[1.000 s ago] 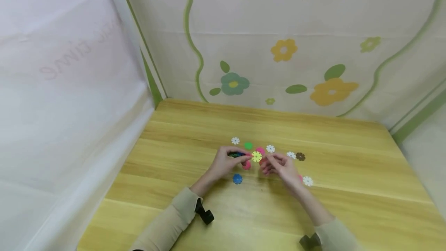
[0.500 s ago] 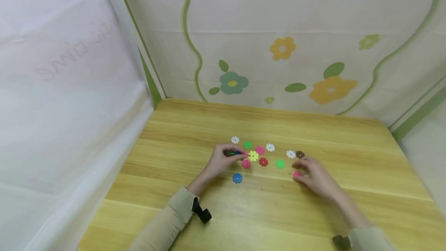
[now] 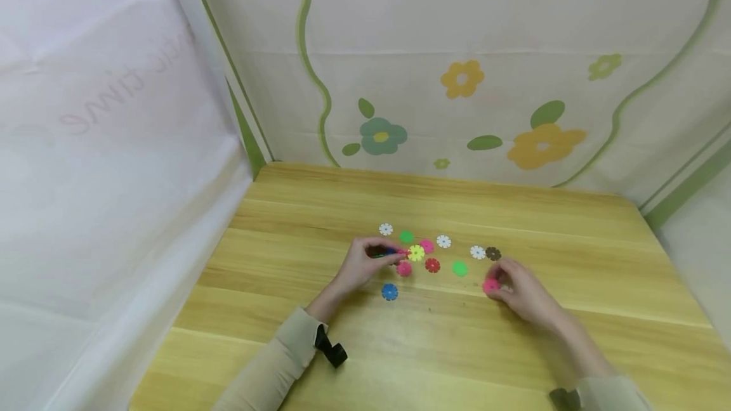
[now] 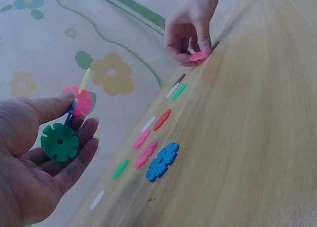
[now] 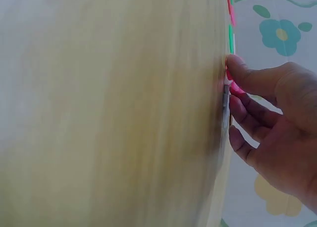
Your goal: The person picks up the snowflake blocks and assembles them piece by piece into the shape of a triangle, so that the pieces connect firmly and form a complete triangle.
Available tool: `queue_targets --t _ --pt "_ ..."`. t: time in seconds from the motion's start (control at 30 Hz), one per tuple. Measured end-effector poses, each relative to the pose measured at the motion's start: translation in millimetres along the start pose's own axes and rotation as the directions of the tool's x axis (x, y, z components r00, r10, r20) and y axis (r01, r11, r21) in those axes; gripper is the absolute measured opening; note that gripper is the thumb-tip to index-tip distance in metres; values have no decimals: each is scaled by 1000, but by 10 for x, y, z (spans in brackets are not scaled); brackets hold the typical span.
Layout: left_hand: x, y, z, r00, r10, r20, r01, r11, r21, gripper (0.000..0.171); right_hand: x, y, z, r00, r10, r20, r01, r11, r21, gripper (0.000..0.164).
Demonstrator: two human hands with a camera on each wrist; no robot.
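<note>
My left hand (image 3: 358, 266) holds a short chain of notched snowflake discs above the table. In the left wrist view the chain runs from a green disc (image 4: 60, 142) through a blue disc (image 4: 71, 114) and a pink disc (image 4: 83, 102) to a yellow disc (image 4: 85, 80). Thumb and fingers pinch it around the blue and pink pieces. At the right, my right hand (image 3: 524, 292) pinches another pink disc (image 3: 490, 285) between thumb and fingers, close over the tabletop. The right wrist view shows that hand (image 5: 285, 100) at the table surface, its fingers partly hiding the disc.
Loose discs lie on the wooden table (image 3: 365, 354): blue (image 3: 389, 292), red (image 3: 432, 265), green (image 3: 459, 268), brown (image 3: 493, 253), white (image 3: 443, 241) and several more. A printed cloth wall (image 3: 400, 94) stands behind, another cloth (image 3: 114, 208) at the left.
My right hand has moved from beside the yellow disc to the right and now pinches a pink disc there. It uncovered the red and green discs. My left hand has barely moved.
</note>
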State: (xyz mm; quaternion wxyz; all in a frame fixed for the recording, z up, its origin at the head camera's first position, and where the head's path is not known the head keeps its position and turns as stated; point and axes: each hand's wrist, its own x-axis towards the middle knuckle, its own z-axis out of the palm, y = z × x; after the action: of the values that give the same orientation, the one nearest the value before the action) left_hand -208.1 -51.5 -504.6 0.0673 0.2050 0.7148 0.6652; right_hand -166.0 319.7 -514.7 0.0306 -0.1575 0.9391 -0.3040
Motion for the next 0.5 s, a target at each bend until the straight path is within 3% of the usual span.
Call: queue_targets --t 0.17,0.3,0.4,0.5 --pt "-11 2 15 1000 12 -17 -12 1000 -4 18 -1 -15 17 998 9 -66 -5 998 70 21" --pt "-20 -8 39 999 36 -14 -36 999 -2 16 25 -53 27 989 82 -123 -53 974 218 21" --pt "-26 -16 60 998 53 -14 -53 999 13 15 52 -88 20 983 153 -101 -103 916 389 24" --pt "-31 -18 80 998 66 -14 -66 997 30 14 68 -138 2 980 195 -29 -153 846 511 35"
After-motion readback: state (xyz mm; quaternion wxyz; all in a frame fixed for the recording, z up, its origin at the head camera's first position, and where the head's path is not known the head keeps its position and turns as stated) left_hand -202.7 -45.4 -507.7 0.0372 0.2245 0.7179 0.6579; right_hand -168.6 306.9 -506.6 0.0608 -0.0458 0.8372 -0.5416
